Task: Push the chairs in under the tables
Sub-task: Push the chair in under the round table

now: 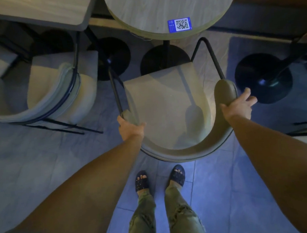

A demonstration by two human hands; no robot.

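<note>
Padded curved chair (166, 105), both hands (131, 129) gripping armrests

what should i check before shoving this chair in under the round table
1. Left hand gripping the chair's left arm end: ok.
2. Right hand gripping the right arm end: ok.
3. Seat facing the round table: ok, front edge lies just short of the rim.
4. Pedestal base clear of the front legs: cannot tell, it sits directly ahead of the seat.
5. Gap to the neighbouring chair on the left: ok.
6. Feet behind the backrest: ok.
</note>
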